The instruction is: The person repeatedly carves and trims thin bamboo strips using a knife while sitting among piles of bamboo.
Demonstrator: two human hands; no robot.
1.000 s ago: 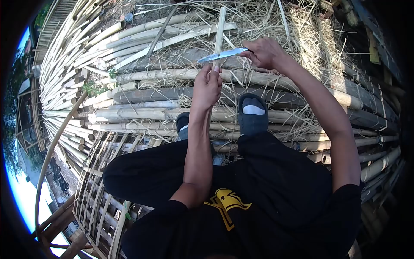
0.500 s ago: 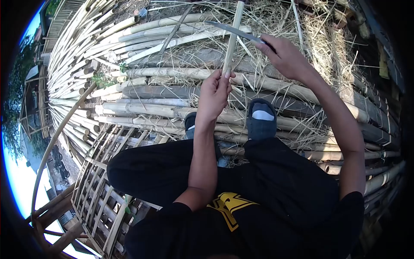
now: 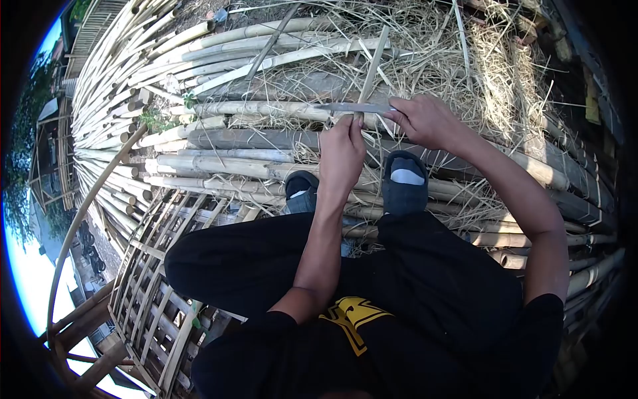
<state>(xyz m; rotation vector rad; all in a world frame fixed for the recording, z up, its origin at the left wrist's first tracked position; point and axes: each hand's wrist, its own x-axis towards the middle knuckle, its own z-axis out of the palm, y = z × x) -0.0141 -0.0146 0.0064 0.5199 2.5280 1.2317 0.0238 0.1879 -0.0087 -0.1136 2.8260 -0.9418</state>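
Observation:
My left hand (image 3: 343,154) is closed around the lower end of a narrow bamboo strip (image 3: 375,65), which points away from me and leans slightly right. In my right hand (image 3: 425,121) is a knife (image 3: 355,107), its handle mostly hidden by my fingers. The blade points left and crosses the strip just above my left fingers. Whether the edge bites into the strip I cannot tell. Thin bamboo shavings (image 3: 425,53) lie around and beyond both hands.
Bamboo poles (image 3: 246,169) lie side by side under and beyond my feet, in dark slippers (image 3: 405,189). A woven bamboo lattice (image 3: 156,279) stands at the lower left. A curved pole (image 3: 76,226) rises at the left. More poles are stacked at the upper left.
The knife has come down the strip toward my left hand and now lies nearly level. My left hand has shifted slightly right and turned, and the strip leans more to the right.

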